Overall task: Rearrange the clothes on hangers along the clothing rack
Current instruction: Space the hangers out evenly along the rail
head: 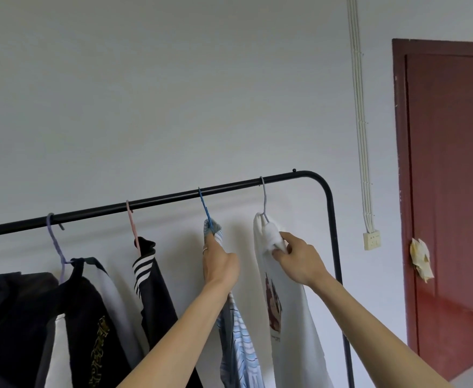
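Note:
A black clothing rack (162, 198) runs from lower left to upper right, its bar bending down at the right end. A white printed T-shirt (285, 312) hangs on a grey hanger (263, 197) nearest that end; my right hand (299, 261) grips its bunched collar. To its left a blue striped shirt (243, 348) hangs on a blue hanger (204, 208); my left hand (218, 266) holds its collar just under the hook. Further left hang a black jacket with white stripes (151, 292) on a pink hanger (132, 225) and a black-and-white jacket (89, 317) on a purple hanger (54, 242).
A dark garment (11, 309) hangs at the far left on a light blue hanger. The white wall is close behind the rack. A dark red door (451, 191) stands at the right, with a wall socket (372, 240) and cable ducts beside it.

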Demonstrator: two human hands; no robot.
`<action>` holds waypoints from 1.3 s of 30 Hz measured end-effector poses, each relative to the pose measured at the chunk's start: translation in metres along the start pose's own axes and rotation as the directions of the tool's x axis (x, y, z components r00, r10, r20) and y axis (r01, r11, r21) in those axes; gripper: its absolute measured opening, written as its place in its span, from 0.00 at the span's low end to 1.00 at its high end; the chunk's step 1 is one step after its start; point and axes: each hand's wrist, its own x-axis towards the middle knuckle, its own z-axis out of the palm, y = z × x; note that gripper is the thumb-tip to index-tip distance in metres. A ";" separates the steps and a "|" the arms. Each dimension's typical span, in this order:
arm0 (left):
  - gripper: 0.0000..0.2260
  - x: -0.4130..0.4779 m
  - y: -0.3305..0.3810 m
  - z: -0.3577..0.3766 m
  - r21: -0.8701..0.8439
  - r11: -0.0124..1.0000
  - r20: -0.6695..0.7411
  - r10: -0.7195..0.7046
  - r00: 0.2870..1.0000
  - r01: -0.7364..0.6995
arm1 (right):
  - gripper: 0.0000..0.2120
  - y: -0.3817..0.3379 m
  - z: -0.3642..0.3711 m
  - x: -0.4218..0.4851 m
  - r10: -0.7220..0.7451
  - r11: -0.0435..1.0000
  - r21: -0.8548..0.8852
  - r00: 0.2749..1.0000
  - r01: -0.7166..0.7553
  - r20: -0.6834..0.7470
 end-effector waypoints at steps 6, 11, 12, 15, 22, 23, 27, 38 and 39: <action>0.39 0.003 -0.006 -0.006 0.027 1.000 -0.040 0.015 0.999 -0.014 | 0.14 -0.001 0.007 0.000 -0.017 0.981 0.193 0.999 0.010 0.034; 0.39 0.010 -0.011 -0.005 0.039 0.999 -0.063 0.008 0.998 -0.005 | 0.08 -0.002 0.014 0.002 -0.010 0.954 0.299 0.999 -0.001 0.034; 0.39 0.011 -0.013 -0.007 0.032 0.999 -0.066 0.001 0.998 0.001 | 0.09 -0.002 0.015 0.002 0.000 0.953 0.302 0.999 -0.010 0.033; 0.39 0.011 -0.012 -0.008 -0.002 1.000 -0.054 0.003 0.999 -0.003 | 0.14 0.001 0.011 0.002 0.033 0.956 0.292 0.999 -0.035 0.012; 0.38 0.009 -0.011 -0.007 -0.047 0.999 -0.052 -0.005 0.999 0.002 | 0.16 0.009 -0.003 0.000 0.080 0.960 0.273 0.996 -0.066 -0.042; 0.38 0.008 -0.011 -0.007 -0.039 0.999 -0.051 -0.005 0.999 0.003 | 0.15 0.009 -0.004 -0.001 0.080 0.962 0.266 0.996 -0.066 -0.040; 0.38 0.010 -0.012 -0.012 -0.036 0.999 -0.066 -0.003 0.998 0.001 | 0.15 0.009 -0.006 0.001 0.095 0.959 0.271 0.995 -0.080 -0.040; 0.39 0.005 -0.012 -0.016 -0.072 0.997 -0.041 -0.009 0.999 0.007 | 0.24 0.006 0.001 -0.003 0.106 0.989 0.105 0.994 -0.104 -0.021; 0.40 0.004 -0.012 -0.016 -0.075 0.997 -0.032 -0.002 0.999 -0.001 | 0.25 0.006 0.001 -0.004 0.100 0.993 0.068 0.995 -0.099 -0.014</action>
